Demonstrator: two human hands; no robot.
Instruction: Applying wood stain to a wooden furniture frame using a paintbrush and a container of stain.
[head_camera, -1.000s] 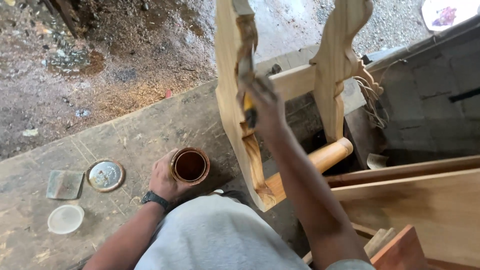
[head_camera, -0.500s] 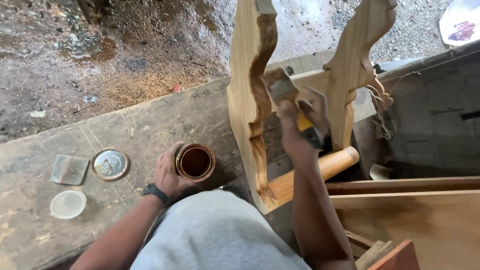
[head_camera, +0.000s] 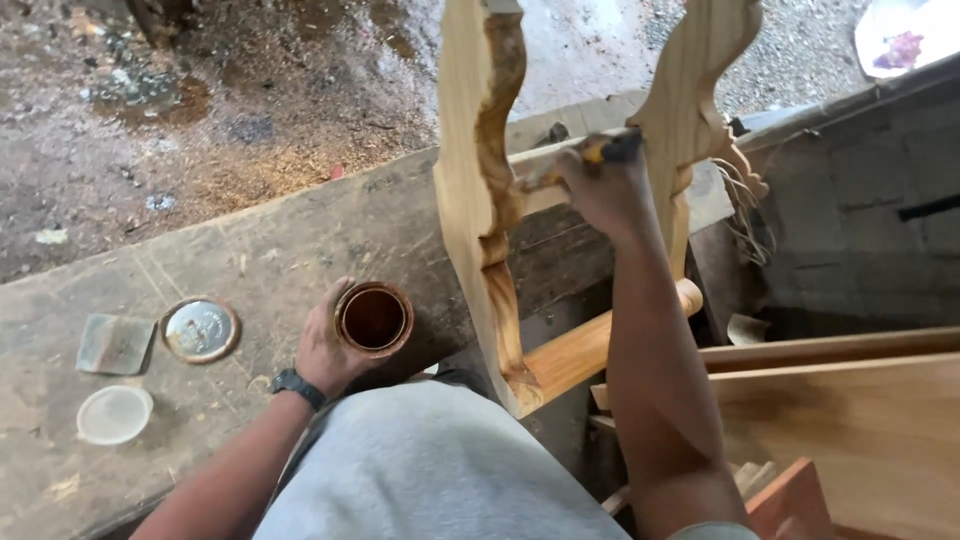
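On the workbench (head_camera: 250, 250), the left hand (head_camera: 325, 345) wraps fingers around an open tin of stain (head_camera: 374, 318); the right hand (head_camera: 600, 185) clenches a brush (head_camera: 610, 150) against the chair frame's crossbar (head_camera: 545, 165).

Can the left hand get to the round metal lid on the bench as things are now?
Probably yes, but not freely. The left hand is wrapped around the open can, so it is occupied. The metal lid lies on the bench just beside it, with bare wood between them and nothing in the way.

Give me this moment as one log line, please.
left hand: holds open tin on workbench | right hand: brush at crossbar of carved wooden frame | tin lid: beside
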